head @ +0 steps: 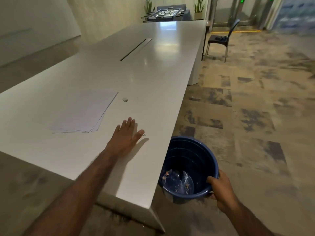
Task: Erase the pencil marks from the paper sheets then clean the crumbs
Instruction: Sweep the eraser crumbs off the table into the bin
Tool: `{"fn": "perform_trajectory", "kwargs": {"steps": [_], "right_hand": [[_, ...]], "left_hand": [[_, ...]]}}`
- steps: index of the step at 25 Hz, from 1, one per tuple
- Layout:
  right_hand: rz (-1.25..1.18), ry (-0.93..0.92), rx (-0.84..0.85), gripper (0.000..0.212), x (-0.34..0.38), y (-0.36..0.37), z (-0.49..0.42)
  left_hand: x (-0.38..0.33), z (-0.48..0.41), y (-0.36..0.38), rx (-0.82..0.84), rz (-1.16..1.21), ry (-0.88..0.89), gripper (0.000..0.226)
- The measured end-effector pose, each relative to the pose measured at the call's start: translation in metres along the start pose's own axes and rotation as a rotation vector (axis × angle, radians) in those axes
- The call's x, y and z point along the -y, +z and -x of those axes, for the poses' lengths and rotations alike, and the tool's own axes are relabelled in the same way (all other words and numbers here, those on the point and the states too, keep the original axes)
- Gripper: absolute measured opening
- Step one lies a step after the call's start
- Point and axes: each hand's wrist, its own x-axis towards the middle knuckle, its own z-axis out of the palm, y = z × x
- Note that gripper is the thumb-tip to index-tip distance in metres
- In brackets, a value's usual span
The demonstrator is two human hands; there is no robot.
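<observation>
Nearest, the right hand [219, 189] grips the rim of a dark blue bucket [187, 150] held just beside the worktop [153, 74] edge, below its surface, with pinkish scraps at the bottom. The left hand [127, 133] lies flat on the worktop, fingers straight, a few reddish crumbs [143, 133] by the thumb. Beyond it lie the paper sheets [85, 111] in a loose, fanned white stack; any pencil marks are too faint to tell. Just beyond their far corner sits a small pale eraser [125, 99].
</observation>
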Motion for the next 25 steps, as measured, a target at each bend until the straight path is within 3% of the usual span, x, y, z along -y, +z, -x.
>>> {"fn": "perform_trajectory", "kwargs": {"steps": [3, 6, 10, 14, 16, 19, 21, 25], "right_hand": [[0.024, -0.009, -0.003, 0.04, -0.001, 0.0, -0.004], [0.039, -0.022, 0.0, 0.04, 0.001, -0.002, -0.007], [0.014, -0.004, 0.008, 0.04, 0.006, -0.002, -0.011], [0.006, -0.003, 0.001, 0.038, 0.014, 0.002, -0.016], [0.012, -0.018, 0.007, 0.039, 0.017, 0.003, -0.017], [0.024, -0.029, 0.015, 0.041, 0.02, 0.004, -0.016], [0.036, -0.039, 0.016, 0.04, 0.021, 0.004, -0.014], [0.023, -0.046, 0.016, 0.039, 0.021, 0.003, -0.014]], "left_hand": [[-0.008, -0.034, 0.015, 0.019, 0.004, 0.062, 0.112], [-0.022, -0.049, 0.026, -0.023, -0.043, 0.075, 0.107], [-0.052, -0.039, 0.039, 0.015, -0.015, 0.151, 0.115], [-0.092, -0.011, 0.06, 0.074, 0.009, 0.378, 0.101], [-0.085, -0.004, 0.053, 0.024, 0.078, 0.44, 0.09], [-0.048, -0.012, 0.033, -0.145, 0.021, 0.167, 0.088], [-0.04, -0.013, 0.031, -0.064, -0.013, -0.03, 0.093], [-0.086, -0.008, 0.058, -0.033, -0.022, 0.006, 0.105]]}}
